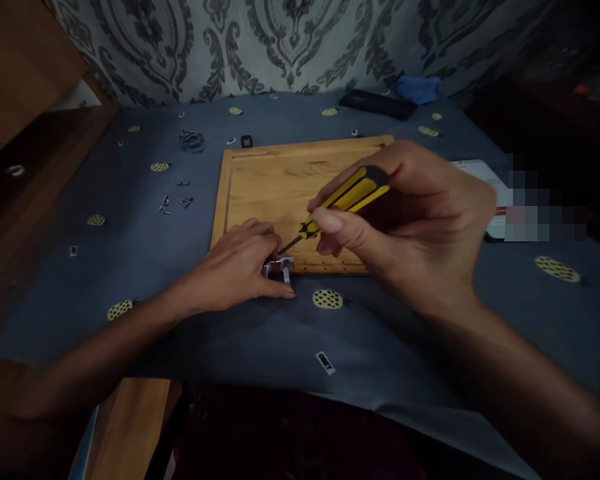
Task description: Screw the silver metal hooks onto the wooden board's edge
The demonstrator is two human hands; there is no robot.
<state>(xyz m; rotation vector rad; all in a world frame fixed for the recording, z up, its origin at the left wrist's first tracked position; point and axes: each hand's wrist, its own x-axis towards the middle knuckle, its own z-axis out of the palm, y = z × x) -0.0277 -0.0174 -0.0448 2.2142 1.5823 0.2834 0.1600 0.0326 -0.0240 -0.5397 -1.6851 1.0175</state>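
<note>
A yellow-and-black screwdriver (pixel 347 195) is gripped by my right hand (pixel 430 227), its shaft slanting down to the left. The screwdriver's tip meets or nearly meets a silver metal fitting (pixel 287 273) at the front edge of a flat wooden board (pixel 275 183). With thumb and fingers, my left hand (pixel 237 267) pinches this fitting against the board's edge. Part of the fitting is hidden behind my left fingers, and whether a screw sits under the tip cannot be made out. Small dark holes dot the board near its front edge.
Several small screws (pixel 186 202) lie left of the board, with more silver metal parts (pixel 192 141) behind them. A small black square piece (pixel 247 141) sits at the board's back edge. A black case (pixel 377 105), a blue cloth (pixel 419 89) and a phone (pixel 480 175) rest farther out.
</note>
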